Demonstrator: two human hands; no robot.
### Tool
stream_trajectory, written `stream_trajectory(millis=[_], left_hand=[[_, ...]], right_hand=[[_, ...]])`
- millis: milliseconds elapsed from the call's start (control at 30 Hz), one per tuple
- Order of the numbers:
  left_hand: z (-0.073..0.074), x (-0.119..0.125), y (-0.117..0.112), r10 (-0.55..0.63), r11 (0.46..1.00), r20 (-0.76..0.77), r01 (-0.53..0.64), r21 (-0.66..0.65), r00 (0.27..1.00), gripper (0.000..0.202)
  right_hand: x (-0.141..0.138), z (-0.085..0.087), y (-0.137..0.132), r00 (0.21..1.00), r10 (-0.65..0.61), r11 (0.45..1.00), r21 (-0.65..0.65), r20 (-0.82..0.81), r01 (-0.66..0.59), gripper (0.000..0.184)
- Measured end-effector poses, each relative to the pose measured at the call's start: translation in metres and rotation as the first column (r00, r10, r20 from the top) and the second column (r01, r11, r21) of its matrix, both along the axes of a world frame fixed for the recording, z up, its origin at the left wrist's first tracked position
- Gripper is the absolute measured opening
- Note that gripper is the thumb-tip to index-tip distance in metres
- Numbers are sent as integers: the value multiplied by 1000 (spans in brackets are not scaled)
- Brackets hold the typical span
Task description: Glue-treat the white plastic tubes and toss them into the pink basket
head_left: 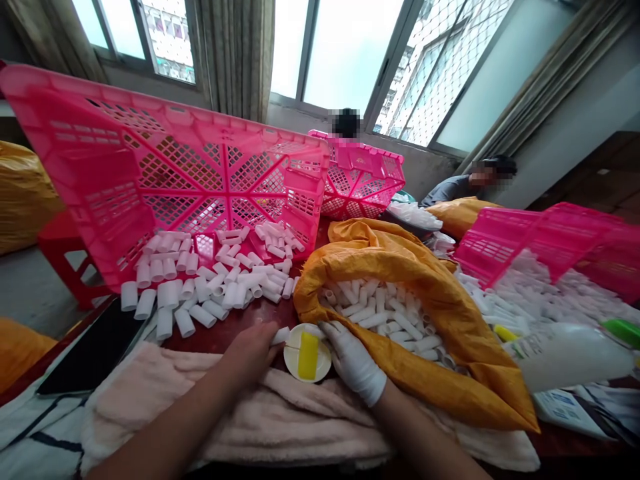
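My bare left hand (254, 350) pinches a short white plastic tube (281, 335) at the left edge of a small round white dish (324, 365). A yellow block (308, 357) lies across the dish. On the dish's right side is my right hand (354, 360) in a white glove, its fingers curled in at the upper rim; what they hold is too small to make out. Past it, an orange woven sack (400, 261) gapes, full of white tubes (395, 319). A pile of short white tubes (220, 287) spills toward my left hand.
A large pink crate (227, 193) lies tipped on its side behind the pile. A pinkish towel (210, 407) covers the front edge, beside a dark tablet (95, 350). At right are a bottle (570, 353) and more pink crates (500, 240). Two people (450, 190) sit beyond.
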State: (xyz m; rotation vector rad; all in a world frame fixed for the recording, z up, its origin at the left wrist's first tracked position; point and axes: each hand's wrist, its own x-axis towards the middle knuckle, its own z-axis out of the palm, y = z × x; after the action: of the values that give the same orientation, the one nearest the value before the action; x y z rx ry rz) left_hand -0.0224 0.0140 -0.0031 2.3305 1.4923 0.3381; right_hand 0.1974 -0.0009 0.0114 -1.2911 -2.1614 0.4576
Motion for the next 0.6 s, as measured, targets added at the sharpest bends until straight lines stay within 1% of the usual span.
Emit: stream_trajectory(millis=[67, 100, 133, 233, 267, 333, 400, 433, 500, 567, 600], left_hand=[[1, 0, -1, 0, 1000, -10, 0, 1, 1000, 16], [2, 1, -1, -2, 1000, -11, 2, 0, 1000, 17], [3, 1, -2, -4, 1000, -11, 4, 0, 1000, 17], [5, 1, -2, -2, 1000, -16, 2, 6, 1000, 17], [6, 1, -2, 0, 1000, -19, 0, 9, 1000, 17], [6, 1, -2, 0, 1000, -26, 1, 12, 1000, 16], [6, 1, -2, -4, 1000, -32, 5, 10, 999, 16], [6, 0, -2, -7, 1000, -32, 7, 6, 999, 16], [5, 0, -2, -13, 1000, -29, 13, 7, 999, 16], [4, 0, -1, -16, 1000, -34, 16, 18, 999, 16], [4, 0, -1, -15, 1000, -39, 16, 26, 999, 16]], right_hand=[[3, 0, -2, 993, 92, 995, 38, 74, -95, 28], [5, -1, -4, 990, 113, 992, 51, 88, -118, 29], [7, -2, -6, 990, 109, 991, 67, 90, -115, 30], [11, -6, -11, 997, 24, 991, 129, 77, -34, 33], [11, -6, -13, 995, 21, 989, 142, 96, -34, 34], [12, -3, -16, 983, 86, 984, 138, 161, -108, 33], [12, 2, -19, 974, 145, 979, 118, 175, -167, 33], [12, 5, -21, 978, 138, 980, 118, 159, -158, 32], [11, 8, -23, 989, 75, 988, 127, 126, -91, 32], [9, 7, -24, 987, 27, 989, 142, 161, -50, 29], [8, 6, -24, 980, 29, 986, 156, 198, -60, 26]])
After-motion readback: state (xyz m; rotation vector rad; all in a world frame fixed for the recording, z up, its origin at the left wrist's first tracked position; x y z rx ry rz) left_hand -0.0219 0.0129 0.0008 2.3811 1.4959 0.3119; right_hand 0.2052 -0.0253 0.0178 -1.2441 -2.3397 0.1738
